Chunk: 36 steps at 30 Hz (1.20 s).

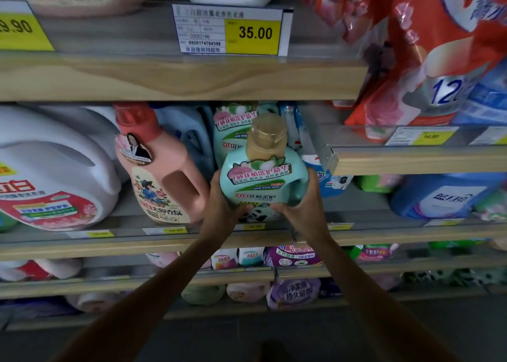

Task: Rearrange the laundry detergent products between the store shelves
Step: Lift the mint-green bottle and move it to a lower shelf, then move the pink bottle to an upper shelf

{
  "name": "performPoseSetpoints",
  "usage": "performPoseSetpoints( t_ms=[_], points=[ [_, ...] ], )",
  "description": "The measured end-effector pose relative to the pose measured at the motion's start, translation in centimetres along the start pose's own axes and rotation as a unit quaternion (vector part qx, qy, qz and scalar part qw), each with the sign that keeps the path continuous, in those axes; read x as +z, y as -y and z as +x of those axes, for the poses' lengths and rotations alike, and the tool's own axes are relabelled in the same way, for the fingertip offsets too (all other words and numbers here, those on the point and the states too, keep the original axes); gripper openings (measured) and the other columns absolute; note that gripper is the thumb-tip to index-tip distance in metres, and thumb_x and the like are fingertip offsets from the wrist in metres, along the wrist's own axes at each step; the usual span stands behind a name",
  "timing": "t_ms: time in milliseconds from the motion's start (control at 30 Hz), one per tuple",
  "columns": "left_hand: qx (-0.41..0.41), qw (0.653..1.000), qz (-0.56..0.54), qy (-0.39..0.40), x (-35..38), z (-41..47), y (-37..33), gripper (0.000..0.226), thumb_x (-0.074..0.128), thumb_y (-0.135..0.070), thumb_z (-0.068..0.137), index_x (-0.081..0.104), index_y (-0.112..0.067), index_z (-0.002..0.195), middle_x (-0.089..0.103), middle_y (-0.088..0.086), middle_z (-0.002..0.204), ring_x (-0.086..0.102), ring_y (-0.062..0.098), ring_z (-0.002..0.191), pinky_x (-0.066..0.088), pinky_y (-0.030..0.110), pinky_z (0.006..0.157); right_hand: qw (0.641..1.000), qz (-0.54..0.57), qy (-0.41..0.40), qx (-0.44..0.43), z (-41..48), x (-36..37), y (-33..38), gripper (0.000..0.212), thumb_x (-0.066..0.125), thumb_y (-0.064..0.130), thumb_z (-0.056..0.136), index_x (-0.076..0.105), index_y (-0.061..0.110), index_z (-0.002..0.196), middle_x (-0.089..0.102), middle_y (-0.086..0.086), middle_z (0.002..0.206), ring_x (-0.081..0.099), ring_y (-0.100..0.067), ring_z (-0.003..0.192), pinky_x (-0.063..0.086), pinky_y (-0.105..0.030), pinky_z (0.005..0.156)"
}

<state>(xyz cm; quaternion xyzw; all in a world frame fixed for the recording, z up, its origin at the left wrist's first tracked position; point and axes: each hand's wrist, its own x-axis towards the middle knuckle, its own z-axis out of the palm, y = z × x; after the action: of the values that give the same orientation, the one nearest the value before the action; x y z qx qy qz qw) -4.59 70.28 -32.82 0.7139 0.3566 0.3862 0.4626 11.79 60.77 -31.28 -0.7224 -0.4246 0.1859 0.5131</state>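
Both hands gripped one green bottle (262, 180) from below and from the sides — the left hand (223, 202) wrapped its lower left flank, the right hand (300, 197) its lower right flank beside the moulded handle, fingers curled in under the label. The bottle stood upright with its tan cap (267, 135) on top, at the front edge of the middle shelf (137, 245); whether its base rested on the shelf could not be told, as the hands covered it. A second green bottle (233, 131) of the same label stood directly behind it. Just to the left stood a pink bottle (162, 175) with a red cap, apart from the left hand by a narrow gap, and behind that a pale blue jug (189, 133). A large white jug (52, 175) occupied the left end of the same shelf. To the right of the held bottle, blue-and-white pouches (323, 175) leaned against the shelf divider. On the upper shelf edge a price tag (230, 30) read 35.00. Red bags (428, 54) hung over the upper right — one overlapped a shorter shelf (411, 158) there. A blue jug (444, 197) lay further right. Lower shelves held smaller packs, too dim to tell apart.
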Motion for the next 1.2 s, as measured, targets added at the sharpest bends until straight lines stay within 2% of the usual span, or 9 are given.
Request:
performPoseSetpoints(
  t_ms=[133, 300, 467, 533, 600, 733, 833, 967, 1200],
  points=[
    [-0.015, 1.000, -0.010, -0.007, 0.6, -0.1, 1.0, 0.098, 0.079, 0.009, 0.060, 0.028, -0.023, 0.137, 0.053, -0.013, 0.122, 0.051, -0.007, 0.114, 0.048, 0.012, 0.092, 1.000, -0.008, 0.004, 0.010, 0.0, 0.5, -0.8, 0.103, 0.086, 0.024, 0.059, 0.026, 0.020, 0.142, 0.044, -0.005, 0.139, 0.043, -0.018, 0.129, 0.046, -0.046, 0.103],
    [-0.039, 0.999, -0.014, -0.016, 0.7, 0.4, 0.4, 0.099, 0.078, 0.006, 0.065, 0.023, -0.020, 0.143, 0.050, -0.009, 0.127, 0.050, -0.010, 0.111, 0.047, 0.006, 0.088, 1.000, -0.023, 0.001, 0.009, 1.0, 0.9, -0.5, 0.108, 0.086, 0.027, 0.059, 0.023, 0.016, 0.145, 0.038, -0.008, 0.141, 0.040, -0.024, 0.132, 0.044, -0.052, 0.104],
    [-0.072, 0.997, -0.007, -0.014, 0.4, -0.2, -1.0, 0.089, 0.074, -0.001, 0.074, 0.022, -0.017, 0.144, 0.048, 0.004, 0.136, 0.052, 0.015, 0.120, 0.054, 0.022, 0.088, 0.998, -0.053, -0.011, 0.010, 0.7, 1.1, -0.1, 0.105, 0.085, 0.025, 0.063, 0.022, 0.015, 0.145, 0.039, -0.010, 0.140, 0.040, -0.024, 0.132, 0.046, -0.051, 0.103],
    [-0.074, 0.997, 0.008, 0.001, -0.1, -0.6, -1.4, 0.088, 0.074, -0.007, 0.077, 0.021, -0.012, 0.146, 0.048, 0.010, 0.137, 0.054, 0.021, 0.120, 0.053, 0.036, 0.094, 0.996, -0.084, -0.015, 0.009, 0.3, 1.2, 0.2, 0.103, 0.083, 0.027, 0.067, 0.018, 0.012, 0.146, 0.036, -0.012, 0.142, 0.039, -0.026, 0.132, 0.046, -0.049, 0.101],
    [-0.063, 0.996, 0.059, 0.008, -0.7, -1.2, -1.7, 0.080, 0.074, -0.015, 0.079, 0.027, -0.009, 0.143, 0.048, 0.011, 0.136, 0.057, 0.020, 0.114, 0.052, 0.041, 0.094, 0.991, -0.133, -0.033, 0.012, -0.2, 1.4, 0.8, 0.096, 0.078, 0.032, 0.074, 0.018, 0.010, 0.145, 0.035, -0.015, 0.142, 0.041, -0.029, 0.130, 0.049, -0.048, 0.096],
    [-0.037, 0.978, 0.203, 0.002, -2.2, -2.5, -2.5, 0.058, 0.067, -0.038, 0.083, 0.043, -0.016, 0.131, 0.054, 0.001, 0.129, 0.059, 0.015, 0.106, 0.053, 0.038, 0.081, 0.961, -0.255, -0.100, -0.018, -2.5, 2.0, 2.6, 0.064, 0.064, 0.046, 0.083, 0.041, 0.006, 0.128, 0.043, -0.017, 0.130, 0.054, -0.030, 0.110, 0.052, -0.036, 0.072],
    [-0.038, 0.963, 0.264, -0.017, -4.0, -3.5, -2.9, 0.057, 0.063, -0.044, 0.084, 0.044, -0.016, 0.131, 0.053, 0.005, 0.131, 0.058, 0.027, 0.108, 0.051, 0.041, 0.079, 0.949, -0.299, -0.074, -0.063, -4.4, 3.0, 3.8, 0.047, 0.058, 0.046, 0.086, 0.053, 0.008, 0.113, 0.050, -0.013, 0.121, 0.056, -0.025, 0.100, 0.045, -0.028, 0.067],
    [-0.001, 0.961, 0.269, -0.066, -7.3, -5.4, -3.1, 0.045, 0.062, -0.042, 0.086, 0.053, -0.012, 0.119, 0.062, 0.011, 0.116, 0.061, 0.031, 0.100, 0.045, 0.033, 0.073, 0.943, -0.297, -0.051, -0.141, -6.5, 5.4, 5.5, 0.042, 0.065, 0.038, 0.083, 0.059, 0.003, 0.107, 0.058, -0.016, 0.108, 0.060, -0.030, 0.093, 0.049, -0.033, 0.065],
    [-0.048, 0.958, 0.256, -0.119, -13.7, -6.7, -2.0, 0.056, 0.064, -0.043, 0.085, 0.049, -0.011, 0.128, 0.055, 0.009, 0.128, 0.055, 0.028, 0.113, 0.044, 0.035, 0.084, 0.951, -0.265, -0.038, -0.155, -8.2, 9.8, 9.1, 0.045, 0.066, 0.037, 0.082, 0.059, 0.002, 0.110, 0.061, -0.016, 0.108, 0.061, -0.034, 0.096, 0.049, -0.035, 0.064]
  ],
)
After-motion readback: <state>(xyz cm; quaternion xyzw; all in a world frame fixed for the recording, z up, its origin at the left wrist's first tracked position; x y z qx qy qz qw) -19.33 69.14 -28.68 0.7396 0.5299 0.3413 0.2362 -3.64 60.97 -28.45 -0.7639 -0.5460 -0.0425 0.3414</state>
